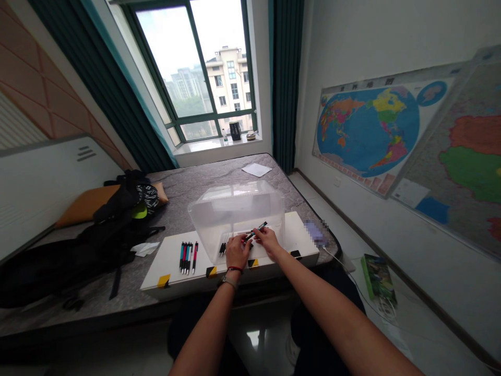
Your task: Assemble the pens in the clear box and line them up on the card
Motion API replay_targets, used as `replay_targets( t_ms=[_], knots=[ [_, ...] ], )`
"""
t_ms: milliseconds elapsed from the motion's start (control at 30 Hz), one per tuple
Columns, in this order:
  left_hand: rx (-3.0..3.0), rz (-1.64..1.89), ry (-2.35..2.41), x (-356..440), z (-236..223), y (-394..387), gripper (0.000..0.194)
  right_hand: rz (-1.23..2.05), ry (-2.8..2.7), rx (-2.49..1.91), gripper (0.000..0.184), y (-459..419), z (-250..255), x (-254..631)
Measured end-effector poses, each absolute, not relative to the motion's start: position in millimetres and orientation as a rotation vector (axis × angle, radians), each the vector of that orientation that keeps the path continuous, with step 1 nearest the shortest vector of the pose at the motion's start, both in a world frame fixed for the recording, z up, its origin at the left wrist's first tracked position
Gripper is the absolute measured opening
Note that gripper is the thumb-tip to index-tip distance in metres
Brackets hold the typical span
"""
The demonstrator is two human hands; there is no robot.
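My right hand (267, 243) pinches a slim dark pen (259, 227), which slants up and to the right. Close beside it, my left hand (237, 251) has its fingers closed at the pen's lower end, though the fingertips are partly hidden. Both hands are at the open front of a clear plastic bin (246, 209) lying on its side. Dark pen ends (222, 249) show just left of my left hand, by the bin's lower edge. Further left, several pens (188, 257) with red, blue and white barrels lie side by side on a white board (168, 256).
Yellow-and-black tape pieces (211, 271) mark the board's front edge. The board rests on a grey mattress (183, 183). A black bag (97, 240) and a crumpled tissue (145, 249) lie left, a white sheet (257, 169) behind, and a blurred phone-like item (315, 233) with a cable right.
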State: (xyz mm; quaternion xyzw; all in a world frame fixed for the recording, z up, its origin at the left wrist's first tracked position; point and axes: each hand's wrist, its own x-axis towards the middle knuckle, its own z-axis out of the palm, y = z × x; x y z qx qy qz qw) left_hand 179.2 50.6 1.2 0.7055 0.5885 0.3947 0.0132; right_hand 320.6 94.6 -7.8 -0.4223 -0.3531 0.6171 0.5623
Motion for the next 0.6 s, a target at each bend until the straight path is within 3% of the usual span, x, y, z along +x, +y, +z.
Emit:
replay_targets(
  t_ms=[600],
  knots=[
    [2.266, 1.172, 1.831, 181.5, 6.9, 47.4, 0.022, 1.451, -0.829, -0.978, 0.043, 92.0, -4.0, 321.0]
  ],
)
